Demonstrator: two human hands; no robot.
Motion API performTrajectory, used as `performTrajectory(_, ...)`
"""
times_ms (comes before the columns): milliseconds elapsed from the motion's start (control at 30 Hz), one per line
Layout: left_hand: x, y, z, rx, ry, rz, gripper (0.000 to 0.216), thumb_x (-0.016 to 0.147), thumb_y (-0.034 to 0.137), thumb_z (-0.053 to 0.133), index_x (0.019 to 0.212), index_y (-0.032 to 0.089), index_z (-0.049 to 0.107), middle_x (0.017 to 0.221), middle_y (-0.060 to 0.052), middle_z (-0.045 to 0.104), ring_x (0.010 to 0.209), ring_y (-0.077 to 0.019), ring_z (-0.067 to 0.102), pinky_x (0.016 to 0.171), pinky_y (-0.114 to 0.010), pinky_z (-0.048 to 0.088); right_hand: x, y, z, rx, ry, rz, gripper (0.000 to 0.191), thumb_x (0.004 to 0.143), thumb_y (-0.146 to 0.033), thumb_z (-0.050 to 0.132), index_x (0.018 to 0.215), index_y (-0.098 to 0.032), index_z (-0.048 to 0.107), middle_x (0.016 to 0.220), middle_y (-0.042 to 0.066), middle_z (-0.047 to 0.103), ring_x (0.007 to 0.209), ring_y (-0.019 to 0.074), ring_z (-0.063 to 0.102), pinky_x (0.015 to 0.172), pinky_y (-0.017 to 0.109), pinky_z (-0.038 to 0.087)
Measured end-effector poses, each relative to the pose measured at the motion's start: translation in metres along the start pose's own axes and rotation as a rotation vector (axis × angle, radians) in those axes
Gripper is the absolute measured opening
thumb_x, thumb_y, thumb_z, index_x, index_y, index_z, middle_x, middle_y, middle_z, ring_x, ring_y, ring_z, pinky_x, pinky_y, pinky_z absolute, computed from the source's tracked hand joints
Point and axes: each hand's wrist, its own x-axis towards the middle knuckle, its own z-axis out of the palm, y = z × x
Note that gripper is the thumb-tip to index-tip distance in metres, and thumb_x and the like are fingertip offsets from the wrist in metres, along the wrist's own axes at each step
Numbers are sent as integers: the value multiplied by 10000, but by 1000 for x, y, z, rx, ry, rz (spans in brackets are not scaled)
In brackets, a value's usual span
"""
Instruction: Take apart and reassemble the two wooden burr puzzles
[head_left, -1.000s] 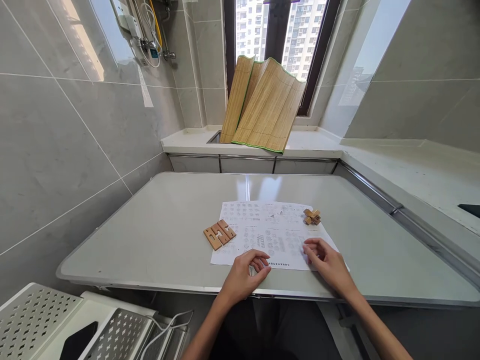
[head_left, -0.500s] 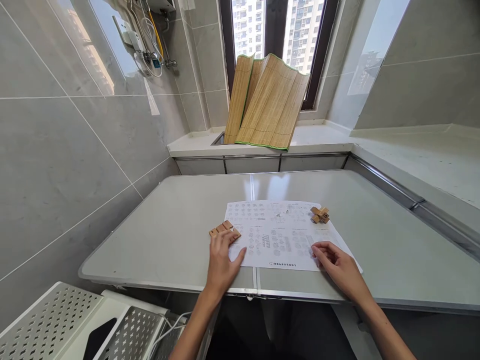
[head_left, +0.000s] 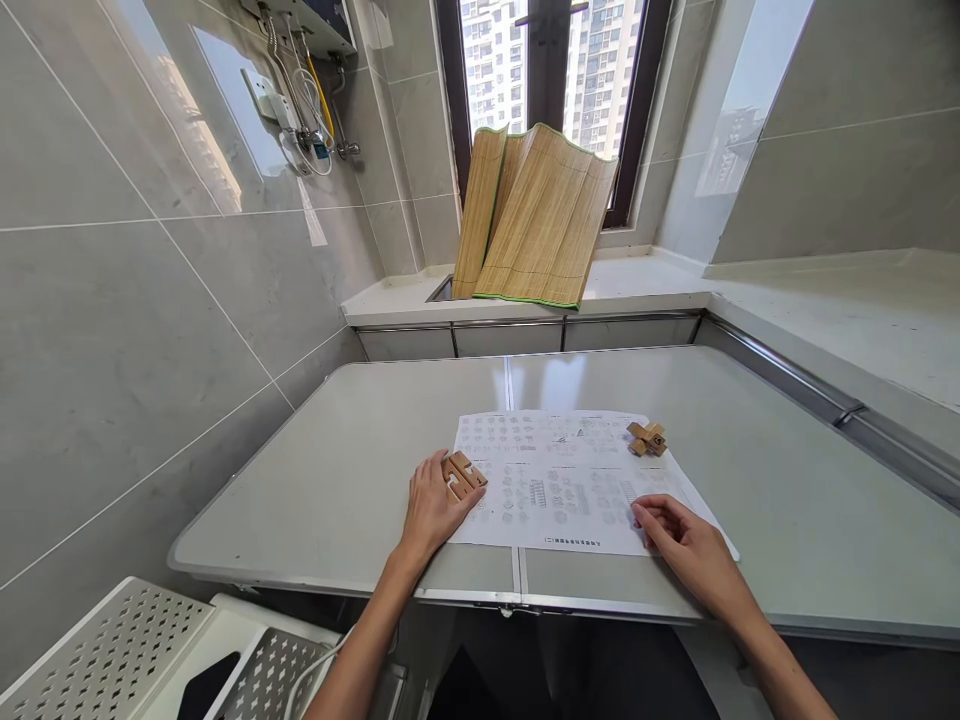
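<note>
A printed instruction sheet (head_left: 570, 485) lies flat on the grey table (head_left: 337, 480). At its left edge sit a few notched wooden puzzle bars (head_left: 466, 470), side by side. My left hand (head_left: 431, 505) lies over them, fingers curled on the nearest bars; whether they are lifted I cannot tell. My right hand (head_left: 686, 550) rests on the sheet's lower right corner, fingers loosely bent, holding nothing. A small assembled wooden cross puzzle (head_left: 646, 438) stands on the sheet's upper right part, apart from both hands.
A folded bamboo mat (head_left: 536, 220) leans against the window on the white ledge behind the table. A tiled wall runs along the left. A perforated white metal rack (head_left: 112, 650) stands low at the left. A counter runs along the right.
My left hand moved from the sheet's bottom edge leftward and up onto the wooden bars. My right hand stayed at the sheet's lower right. The view shifted a little.
</note>
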Motion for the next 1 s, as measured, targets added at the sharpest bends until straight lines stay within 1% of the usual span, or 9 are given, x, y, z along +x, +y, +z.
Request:
performTrajectory(133, 2, 2, 1, -12, -24, 49, 700, 847, 503, 728, 1421, 219, 446, 1353, -122, 607, 1286, -333, 533, 1078, -503, 440, 0, 1, 0, 2, 1, 14, 402, 903, -601, 587, 1010, -234, 711, 815, 41, 744, 673, 190, 643, 652, 283, 534)
performTrajectory(267, 1, 3, 2, -19, -25, 88, 625, 890, 495, 688, 1414, 241, 459, 1307, -104, 625, 1237, -317, 549, 1066, -496, 438, 1, 2, 1, 16, 5, 0, 419, 902, -610, 581, 1014, -227, 710, 820, 52, 746, 663, 197, 646, 650, 296, 550)
performTrajectory(467, -2, 2, 0, -34, -23, 99, 631, 906, 480, 688, 1442, 263, 436, 1360, -102, 605, 1274, -322, 523, 1059, -498, 448, 1, -2, 2, 8, 21, -9, 446, 881, -647, 584, 983, -231, 709, 786, 43, 741, 633, 192, 644, 621, 282, 543)
performTrajectory(600, -3, 6, -5, -45, -34, 112, 629, 917, 460, 686, 1454, 269, 422, 1399, -100, 586, 1296, -318, 501, 1092, -513, 431, 0, -5, 2, 1, 25, 10, 430, 871, -644, 587, 965, -243, 713, 789, 35, 743, 642, 190, 644, 618, 274, 533)
performTrajectory(700, -4, 19, -8, -79, -49, 136, 649, 911, 435, 700, 1470, 280, 408, 1418, -104, 565, 1315, -328, 482, 1091, -523, 439, 0, -6, 1, 5, 14, 24, 416, 879, -635, 584, 973, -251, 710, 804, 35, 748, 658, 197, 651, 626, 279, 534)
performTrajectory(800, -8, 42, -6, -149, -100, 184, 702, 885, 417, 737, 1488, 301, 398, 1435, -107, 540, 1341, -334, 464, 1105, -527, 438, 0, -4, 1, 2, 13, 11, 406, 891, -622, 580, 989, -248, 706, 815, 42, 751, 665, 205, 656, 629, 289, 534)
performTrajectory(1000, -19, 91, 12, -301, -316, 344, 846, 793, 453, 831, 1503, 292, 400, 1408, -120, 545, 1337, -344, 469, 1105, -517, 460, 1, -1, 2, -1, 10, 4, 400, 904, -607, 572, 1003, -242, 703, 815, 41, 744, 679, 202, 647, 650, 291, 529)
